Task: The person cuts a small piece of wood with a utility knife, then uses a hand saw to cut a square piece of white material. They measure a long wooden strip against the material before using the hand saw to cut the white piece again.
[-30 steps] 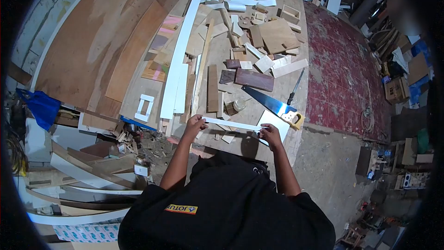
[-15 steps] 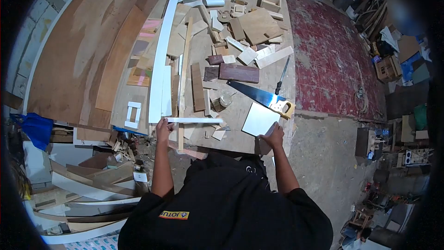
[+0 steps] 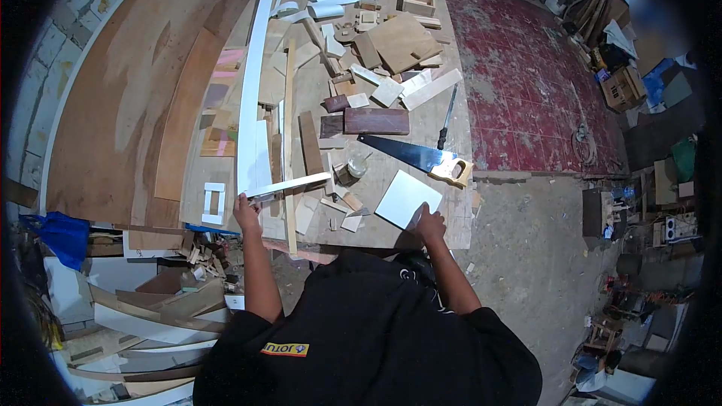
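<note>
My left hand (image 3: 247, 212) is closed on the near-left end of a narrow white strip (image 3: 297, 183). The strip slants up to the right, crossing over a long thin wooden batten (image 3: 290, 143). At the table's front right, my right hand (image 3: 430, 224) grips the near right edge of a white square panel (image 3: 402, 197), which lies flat. Just beyond that panel is a handsaw (image 3: 410, 156) with a yellowish handle. A long white board (image 3: 254, 90) lies beyond my left hand, and a small white frame (image 3: 213, 203) is to its left.
Wood offcuts, including a dark reddish block (image 3: 376, 121) and a square plywood piece (image 3: 400, 43), cover the table's middle and far part. A glass jar (image 3: 356, 168) stands near the strip's far end. A dark-handled pointed tool (image 3: 447, 120) lies by the right edge.
The white strip's right end has swung away from me, so it now slants instead of lying level. The view has shifted slightly; my right hand stays at the square panel.
</note>
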### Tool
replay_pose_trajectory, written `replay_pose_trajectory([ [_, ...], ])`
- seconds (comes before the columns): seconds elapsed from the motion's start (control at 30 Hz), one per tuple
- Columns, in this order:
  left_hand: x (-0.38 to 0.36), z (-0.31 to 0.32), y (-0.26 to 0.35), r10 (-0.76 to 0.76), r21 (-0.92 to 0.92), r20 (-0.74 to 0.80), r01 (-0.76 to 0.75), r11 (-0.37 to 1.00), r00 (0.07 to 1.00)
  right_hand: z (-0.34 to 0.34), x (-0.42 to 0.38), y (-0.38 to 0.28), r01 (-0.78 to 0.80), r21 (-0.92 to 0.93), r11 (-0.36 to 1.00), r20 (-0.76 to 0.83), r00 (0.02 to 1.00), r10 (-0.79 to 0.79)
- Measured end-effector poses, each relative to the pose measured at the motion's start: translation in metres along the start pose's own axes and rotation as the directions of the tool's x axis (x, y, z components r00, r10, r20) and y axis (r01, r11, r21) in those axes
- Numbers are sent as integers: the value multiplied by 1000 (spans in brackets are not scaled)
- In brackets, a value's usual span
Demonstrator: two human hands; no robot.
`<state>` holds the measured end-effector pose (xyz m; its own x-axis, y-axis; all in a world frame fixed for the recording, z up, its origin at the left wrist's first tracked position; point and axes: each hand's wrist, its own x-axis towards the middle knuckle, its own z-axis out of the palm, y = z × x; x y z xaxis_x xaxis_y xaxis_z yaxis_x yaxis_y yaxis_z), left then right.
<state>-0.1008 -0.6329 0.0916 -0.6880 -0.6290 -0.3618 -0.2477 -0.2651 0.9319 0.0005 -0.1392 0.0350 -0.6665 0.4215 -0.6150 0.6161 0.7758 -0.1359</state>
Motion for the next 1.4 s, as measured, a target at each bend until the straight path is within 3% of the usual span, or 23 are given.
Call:
replay_pose_trajectory([
  [0.03, -2, -1, 9, 1, -1, 0, -1, 1000, 1000, -10, -3, -2, 1, 0, 1000, -1, 1000, -1],
  [0.1, -3, -5, 24, 51, 76, -73, -45, 996, 996, -31, -5, -5, 8, -148, 989, 213, 977, 24],
  [0.13, 31, -19, 1, 115, -44, -107, -120, 992, 988, -35, -4, -6, 8, -147, 989, 213, 977, 23],
  [0.2, 37, -23, 8, 88, -48, -128, -95, 994, 988, -41, -6, -9, 41, -140, 989, 46, 998, -35],
  [0.23, 38, -23, 12, 60, -56, -151, -69, 996, 987, -45, -9, -11, 43, -138, 990, 45, 998, -37],
  [0.3, 38, -22, 10, 42, -23, -142, -46, 999, 989, -49, -11, -12, 188, -156, 970, -119, 971, -207],
  [0.4, 41, -25, -6, -92, 76, 133, 83, 994, 987, -43, -5, -15, 215, -199, 956, -66, 971, -232],
  [0.43, 40, -23, -17, -139, 10, 219, 140, 990, 966, -40, -6, -15, 233, -242, 942, -38, 968, -249],
  [0.63, -2, 5, -51, -250, 263, 307, 171, 950, 918, -36, -31, -16, 116, -181, 977, -60, 990, -128],
  [0.7, -2, 12, -62, -227, 477, 380, 20, 879, 897, -37, -37, -19, 93, -187, 978, -100, 989, -113],
  [0.77, -18, 24, -55, -218, 485, 415, -12, 875, 883, -42, -45, -19, 18, -121, 992, -23, 1000, -21],
  [0.9, -29, 38, -46, -138, 673, 393, -182, 717, 909, -44, -46, -14, -52, -129, 990, -41, 998, 47],
  [0.97, -23, 38, -51, 2, 788, 458, -407, 463, 889, -45, -41, -6, -37, -153, 987, -10, 999, 36],
  [1.03, -21, 40, -53, 12, 781, 465, -417, 465, 885, -45, -28, 9, -20, -179, 984, 21, 999, 24],
  [1.1, -23, 39, -53, 22, 775, 471, -426, 466, 882, -38, -5, 30, 183, -51, 982, 170, 970, -172],
  [1.13, -28, 40, -52, 52, 774, 464, -433, 463, 884, -35, 2, 35, 293, 22, 956, 156, 943, -292],
  [1.17, -32, 40, -51, 82, 772, 455, -439, 460, 887, -31, 5, 41, 295, 18, 955, 158, 943, -294],
  [1.23, -31, 39, -57, 101, 770, 456, -449, 453, 884, -31, 2, 42, 332, 477, 814, 113, 895, -431],
  [1.27, -30, 38, -60, 119, 767, 462, -463, 443, 879, -31, 1, 42, 335, 474, 814, 115, 893, -435],
  [1.33, -39, 39, -53, 134, 777, 433, -444, 446, 891, -37, -12, 33, 246, 731, 637, 59, 907, -417],
  [1.37, -43, 40, -47, 148, 786, 408, -429, 446, 901, -38, -16, 28, 248, 729, 638, 61, 905, -421],
  [1.4, -42, 38, -47, 149, 787, 404, -426, 447, 903, -36, -17, 25, 218, 819, 530, 32, 906, -422],
])
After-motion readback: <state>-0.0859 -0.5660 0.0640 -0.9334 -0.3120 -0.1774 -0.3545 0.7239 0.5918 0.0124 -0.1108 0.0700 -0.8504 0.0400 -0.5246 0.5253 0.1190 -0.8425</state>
